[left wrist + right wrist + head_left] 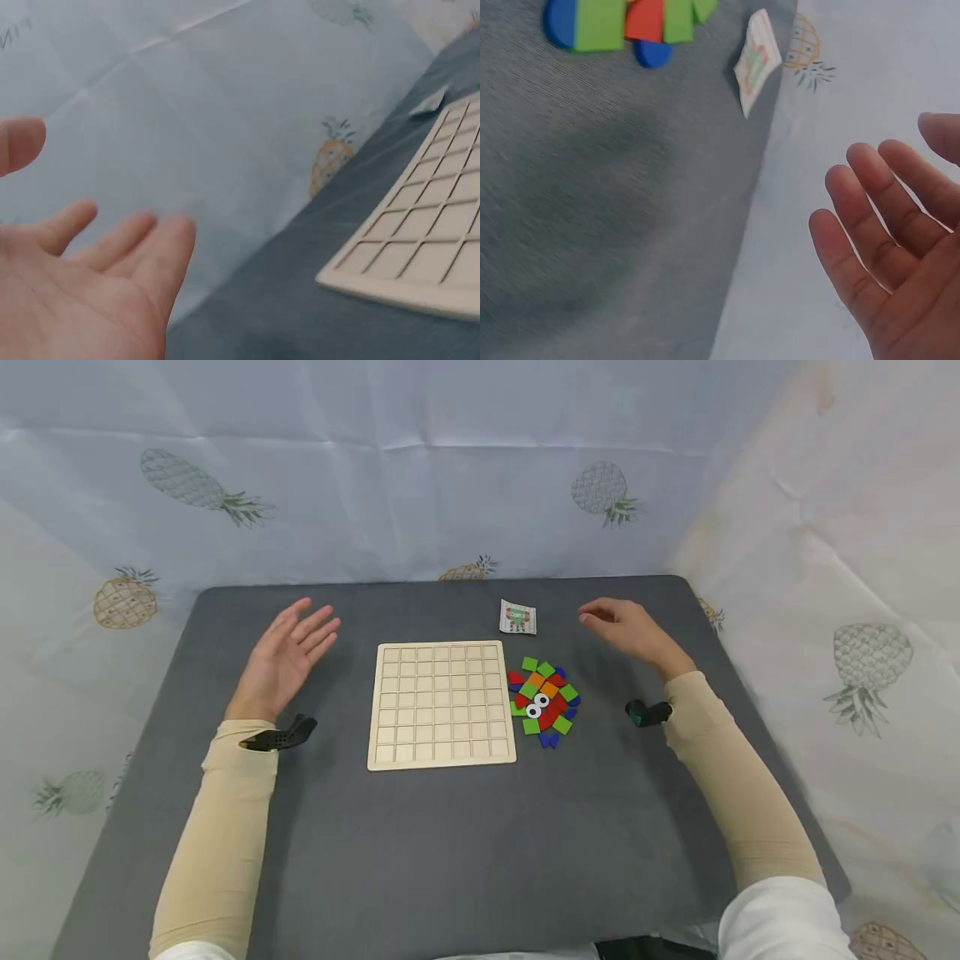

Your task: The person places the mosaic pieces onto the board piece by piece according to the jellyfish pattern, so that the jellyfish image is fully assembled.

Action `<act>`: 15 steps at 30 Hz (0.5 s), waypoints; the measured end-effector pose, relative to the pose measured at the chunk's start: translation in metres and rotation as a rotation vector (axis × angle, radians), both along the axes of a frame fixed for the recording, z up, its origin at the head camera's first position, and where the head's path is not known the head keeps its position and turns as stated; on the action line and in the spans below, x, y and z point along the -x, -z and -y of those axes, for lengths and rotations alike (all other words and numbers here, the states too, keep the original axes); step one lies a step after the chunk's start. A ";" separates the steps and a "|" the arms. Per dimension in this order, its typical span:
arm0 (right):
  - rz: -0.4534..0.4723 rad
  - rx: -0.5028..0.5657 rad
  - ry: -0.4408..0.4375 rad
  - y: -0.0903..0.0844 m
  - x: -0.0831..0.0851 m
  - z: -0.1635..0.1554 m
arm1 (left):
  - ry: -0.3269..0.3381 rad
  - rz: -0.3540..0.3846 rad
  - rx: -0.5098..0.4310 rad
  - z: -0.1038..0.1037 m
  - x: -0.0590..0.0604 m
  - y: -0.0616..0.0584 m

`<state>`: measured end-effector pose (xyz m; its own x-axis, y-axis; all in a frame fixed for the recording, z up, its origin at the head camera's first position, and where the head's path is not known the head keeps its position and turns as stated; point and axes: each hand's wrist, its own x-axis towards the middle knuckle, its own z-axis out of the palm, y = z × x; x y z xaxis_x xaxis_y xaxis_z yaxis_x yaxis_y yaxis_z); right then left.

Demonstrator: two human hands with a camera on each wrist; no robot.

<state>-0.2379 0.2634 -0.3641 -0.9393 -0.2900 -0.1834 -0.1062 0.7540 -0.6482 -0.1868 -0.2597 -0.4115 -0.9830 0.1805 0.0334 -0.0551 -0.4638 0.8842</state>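
My left hand (281,656) is raised to the left of a pale wooden grid board (442,704), palm turned up and fingers spread, holding nothing. In the left wrist view the fingers of that hand (105,277) are extended, with the board (427,225) off to the right. My right hand (630,628) hovers over the table to the right of a small printed card (518,617), its fingers loosely bent and the palm bare in the right wrist view. Between the board and this hand lies a pile of coloured pieces (551,697) in green, red, blue and orange, with two white rings.
A dark grey cloth covers the table (465,852). Behind it and at both sides hangs a pale curtain (420,502) printed with pineapples. The pile lies right at the board's right edge, and the card sits beyond it toward the far table edge.
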 end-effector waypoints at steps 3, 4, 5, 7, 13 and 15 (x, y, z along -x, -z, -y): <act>0.022 0.009 0.002 0.013 -0.003 0.001 | -0.006 0.043 -0.112 -0.006 0.000 0.025; 0.029 0.013 0.001 0.017 -0.004 0.001 | -0.007 0.054 -0.152 -0.008 0.000 0.032; 0.031 0.013 -0.003 0.021 -0.004 0.002 | -0.007 0.059 -0.174 -0.010 0.000 0.039; 0.031 0.006 -0.015 0.029 -0.004 0.004 | -0.005 0.063 -0.235 -0.013 0.000 0.050; 0.053 -0.005 -0.033 0.046 -0.001 0.015 | -0.007 0.076 -0.394 -0.020 -0.003 0.071; 0.054 0.001 -0.030 0.050 0.000 0.021 | 0.002 0.093 -0.440 -0.022 -0.003 0.075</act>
